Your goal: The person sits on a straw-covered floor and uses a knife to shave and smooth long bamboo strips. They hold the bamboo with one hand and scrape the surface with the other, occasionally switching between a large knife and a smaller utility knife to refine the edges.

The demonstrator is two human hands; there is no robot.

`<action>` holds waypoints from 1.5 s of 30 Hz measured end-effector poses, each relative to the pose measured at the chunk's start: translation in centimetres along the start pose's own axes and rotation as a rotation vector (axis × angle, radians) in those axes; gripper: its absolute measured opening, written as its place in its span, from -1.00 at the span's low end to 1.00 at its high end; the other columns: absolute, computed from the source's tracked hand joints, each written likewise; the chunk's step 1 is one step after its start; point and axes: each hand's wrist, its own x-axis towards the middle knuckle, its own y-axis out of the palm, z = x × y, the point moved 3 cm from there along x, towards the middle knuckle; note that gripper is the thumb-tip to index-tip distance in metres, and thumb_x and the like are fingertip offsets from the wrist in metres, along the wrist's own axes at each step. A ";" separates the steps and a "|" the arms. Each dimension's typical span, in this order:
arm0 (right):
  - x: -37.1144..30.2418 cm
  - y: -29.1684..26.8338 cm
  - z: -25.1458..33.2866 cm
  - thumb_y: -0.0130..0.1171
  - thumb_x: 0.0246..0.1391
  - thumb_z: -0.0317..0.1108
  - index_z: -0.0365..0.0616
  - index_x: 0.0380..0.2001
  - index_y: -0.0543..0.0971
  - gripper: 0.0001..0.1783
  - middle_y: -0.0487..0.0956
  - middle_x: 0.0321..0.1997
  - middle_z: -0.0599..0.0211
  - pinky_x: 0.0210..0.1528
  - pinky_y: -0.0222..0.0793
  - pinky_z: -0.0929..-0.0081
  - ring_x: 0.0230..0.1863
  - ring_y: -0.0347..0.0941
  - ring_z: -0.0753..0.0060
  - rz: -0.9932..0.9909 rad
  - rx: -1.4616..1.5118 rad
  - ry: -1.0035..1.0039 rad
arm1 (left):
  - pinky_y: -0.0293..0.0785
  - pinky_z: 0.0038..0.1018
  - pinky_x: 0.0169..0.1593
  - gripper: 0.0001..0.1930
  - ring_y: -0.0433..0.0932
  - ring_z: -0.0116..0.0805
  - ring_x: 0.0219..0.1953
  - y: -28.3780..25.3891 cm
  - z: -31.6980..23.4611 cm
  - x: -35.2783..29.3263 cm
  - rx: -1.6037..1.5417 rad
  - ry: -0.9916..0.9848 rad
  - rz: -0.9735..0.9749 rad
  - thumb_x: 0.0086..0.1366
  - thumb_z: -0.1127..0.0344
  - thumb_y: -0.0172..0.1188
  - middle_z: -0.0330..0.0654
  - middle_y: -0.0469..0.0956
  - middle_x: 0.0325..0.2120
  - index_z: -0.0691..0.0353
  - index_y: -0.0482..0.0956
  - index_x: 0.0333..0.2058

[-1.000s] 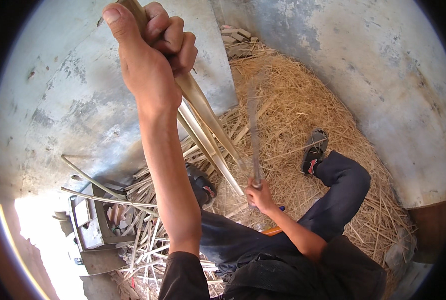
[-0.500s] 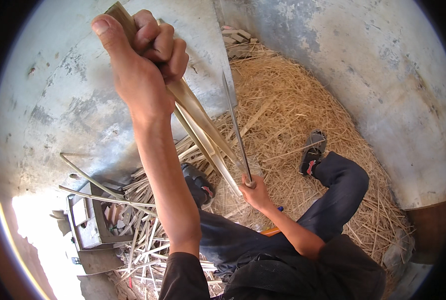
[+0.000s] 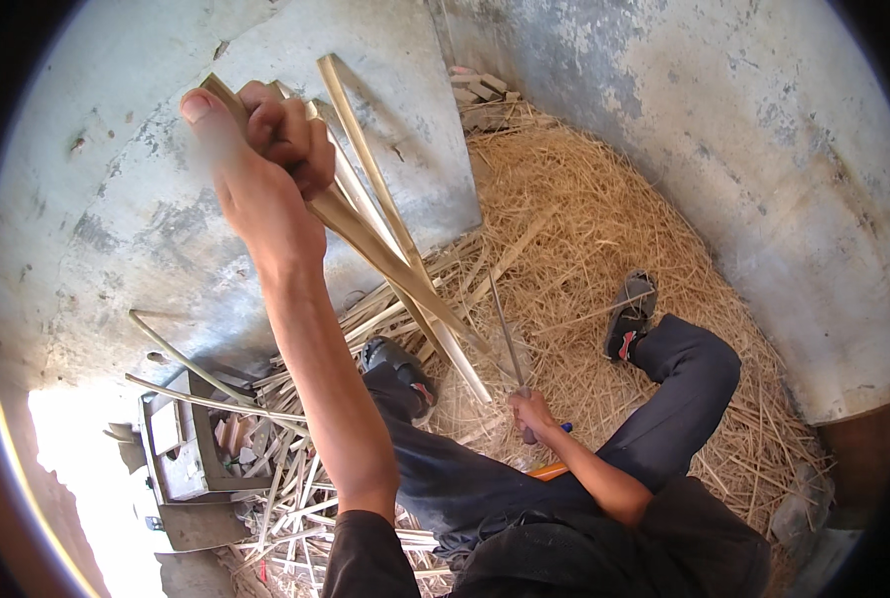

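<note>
High at the left, my left hand (image 3: 265, 164) is closed around the upper end of a split bamboo strip (image 3: 380, 261). That strip slants down to the right toward the straw-covered floor. Just beyond it, another bamboo strip (image 3: 360, 145) leans up against the wall, and paler lengths cross beneath the held one. My right hand (image 3: 533, 411), low in front of my knees, grips the handle of a long, thin-bladed knife (image 3: 508, 334). Its blade points up and away, apart from the strips. My left fingers hide the exact number of pieces held.
Shavings (image 3: 564, 209) heap up across the floor toward the far corner. To the left, a wooden box (image 3: 190, 468) of scraps stands among loose strips. Peeling walls (image 3: 704, 130) enclose the space. An orange stick-like thing (image 3: 547, 470) lies by my thigh.
My right hand has drawn the knife down toward me, away from the strips. The strips have spread apart, one now leaning farther right on the wall. My left hand has lowered slightly.
</note>
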 end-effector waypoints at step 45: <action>-9.8 4.7 11.7 -0.20 0.49 0.39 -0.02 -0.43 0.32 -0.31 0.21 -0.75 0.52 -0.76 -0.04 0.58 -0.80 0.06 0.68 0.370 0.241 -0.357 | -0.09 -0.61 -0.68 -0.70 0.05 -0.72 -0.74 4.3 -0.1 -1.5 0.121 0.300 -0.133 0.52 0.03 0.29 -0.49 0.17 -0.69 0.05 0.41 -0.23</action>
